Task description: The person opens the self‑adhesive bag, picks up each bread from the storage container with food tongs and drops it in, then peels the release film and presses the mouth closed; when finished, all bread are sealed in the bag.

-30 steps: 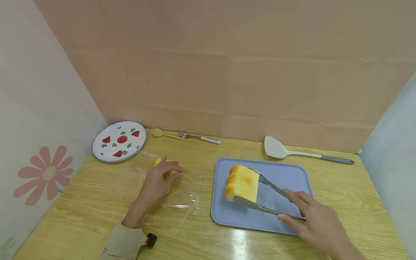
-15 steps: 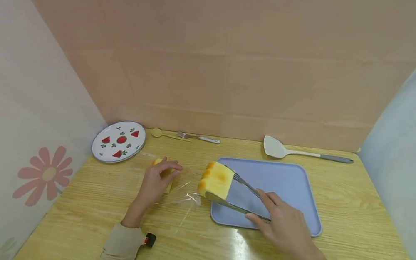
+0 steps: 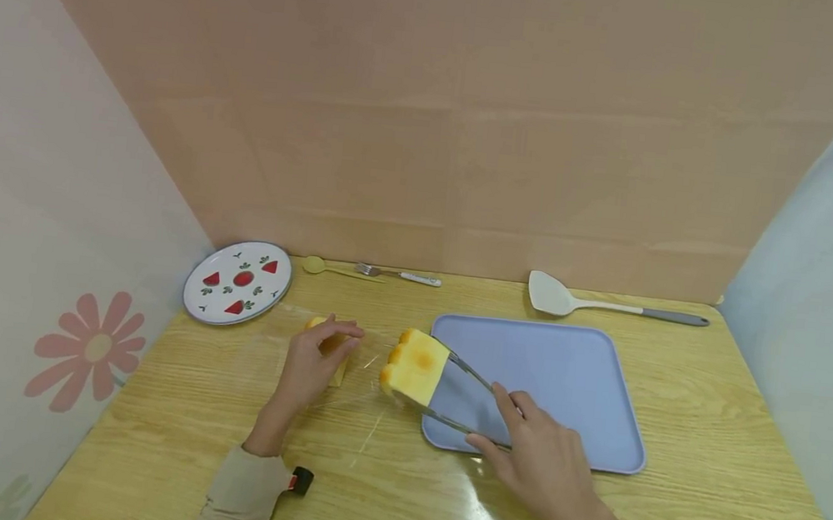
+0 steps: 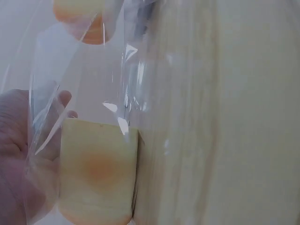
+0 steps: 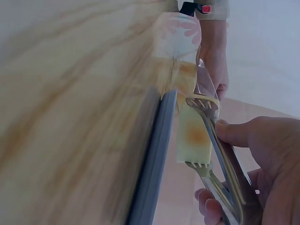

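Observation:
My right hand (image 3: 544, 461) grips metal tongs (image 5: 224, 164), whose fork-like ends clamp a yellow bread slice with browned bumps (image 3: 417, 366). That bread is held at the left edge of the blue tray (image 3: 534, 372), beside the mouth of a clear plastic bag (image 4: 79, 79). With thumb and fingertips my left hand (image 3: 308, 367) pinches the bag's upper film, lifting it. Another bread slice (image 4: 99, 166) lies inside the bag, partly hidden under the left hand in the head view. In the left wrist view the tongs' bread shows through the film at the top.
A white plate with watermelon prints (image 3: 220, 296) sits at the back left. Beside it lie a yellow spoon (image 3: 315, 265) and a fork (image 3: 400, 275). A white spatula with a grey handle (image 3: 552, 295) lies behind the tray. A wall closes off the table's back.
The right hand has carried the bread in the tongs leftward, from above the tray to the bag's mouth. My left hand stays nearly still.

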